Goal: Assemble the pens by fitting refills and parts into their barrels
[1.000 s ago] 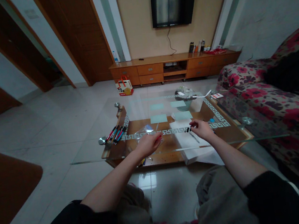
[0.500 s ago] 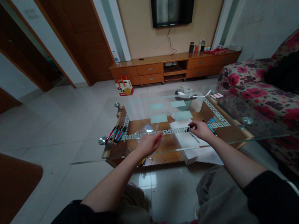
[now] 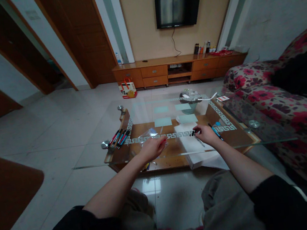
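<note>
Nearest the camera, two bare forearms in pushed-up black sleeves reach out over grey-trousered knees to a clear glass coffee table with a wooden shelf beneath (image 3: 96, 161). The left hand (image 3: 151, 149) is curled, its fingers pinched around a thin red-tipped pen (image 3: 165, 139) that points right; a crumpled clear plastic bag (image 3: 146, 136) lies on the glass just beyond it. The right hand (image 3: 206, 134) is closed at the fingertips on a small black pen cap (image 3: 193, 133), just apart from the pen's tip, above a sheet of white paper (image 3: 191, 144). A blue-and-black pen (image 3: 214, 131) lies just beside the right hand. At the table's left edge lies a loose row of red, blue and black pens (image 3: 119, 138). Farther on sit pale green square notes (image 3: 162, 121) and a glass bowl of wrappers (image 3: 189, 97). On the floor beyond stands a white-and-orange paper carrier bag (image 3: 127, 89); its print is too small to read. A dark wall-mounted flat television (image 3: 178, 6) hangs above a long wooden cabinet (image 3: 158, 71). A floral red sofa (image 3: 283, 110) runs along the right.
</note>
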A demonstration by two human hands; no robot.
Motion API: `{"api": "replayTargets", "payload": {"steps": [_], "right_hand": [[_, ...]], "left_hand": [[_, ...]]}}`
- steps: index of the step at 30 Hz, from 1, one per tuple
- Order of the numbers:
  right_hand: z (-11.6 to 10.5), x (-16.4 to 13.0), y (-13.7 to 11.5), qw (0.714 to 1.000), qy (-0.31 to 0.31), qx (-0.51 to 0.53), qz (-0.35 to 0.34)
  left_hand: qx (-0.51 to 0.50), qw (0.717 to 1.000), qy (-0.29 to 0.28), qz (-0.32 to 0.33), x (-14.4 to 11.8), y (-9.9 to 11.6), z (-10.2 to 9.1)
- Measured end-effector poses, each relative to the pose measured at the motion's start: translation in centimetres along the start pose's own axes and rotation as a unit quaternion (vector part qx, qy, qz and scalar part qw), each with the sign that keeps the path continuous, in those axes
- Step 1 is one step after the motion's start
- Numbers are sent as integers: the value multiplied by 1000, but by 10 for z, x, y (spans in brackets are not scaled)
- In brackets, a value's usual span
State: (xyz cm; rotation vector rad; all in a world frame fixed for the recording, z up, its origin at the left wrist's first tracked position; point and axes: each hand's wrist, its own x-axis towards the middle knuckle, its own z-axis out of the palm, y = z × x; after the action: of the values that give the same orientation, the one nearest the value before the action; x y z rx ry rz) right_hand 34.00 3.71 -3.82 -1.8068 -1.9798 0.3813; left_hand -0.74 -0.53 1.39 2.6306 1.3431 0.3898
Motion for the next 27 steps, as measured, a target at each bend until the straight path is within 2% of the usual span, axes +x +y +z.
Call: {"api": "replayTargets", "payload": {"steps": [11, 14, 17, 20, 22, 24, 27], "right_hand": [[5, -1, 3, 1000, -15, -4, 1], [4, -1, 2, 999, 34, 17, -3], [-4, -1, -5, 989, 139, 41, -11], [-17, -2, -21, 973, 221, 49, -48], [-22, -6, -38, 967, 232, 59, -84], [-24, -12, -58, 967, 209, 83, -123], [-19, -23, -91, 965, 143, 142, -170]], "left_hand": [[-8, 1000, 5, -1, -1, 0, -1], [-3, 1000, -1, -4, -1, 0, 0], [8, 1000, 1, -7, -1, -1, 1], [14, 1000, 1, -2, -1, -1, 1], [20, 1000, -2, -6, 0, 0, 0], [27, 999, -1, -17, 0, 1, 0], [31, 999, 6, -28, 0, 2, -1]]}}
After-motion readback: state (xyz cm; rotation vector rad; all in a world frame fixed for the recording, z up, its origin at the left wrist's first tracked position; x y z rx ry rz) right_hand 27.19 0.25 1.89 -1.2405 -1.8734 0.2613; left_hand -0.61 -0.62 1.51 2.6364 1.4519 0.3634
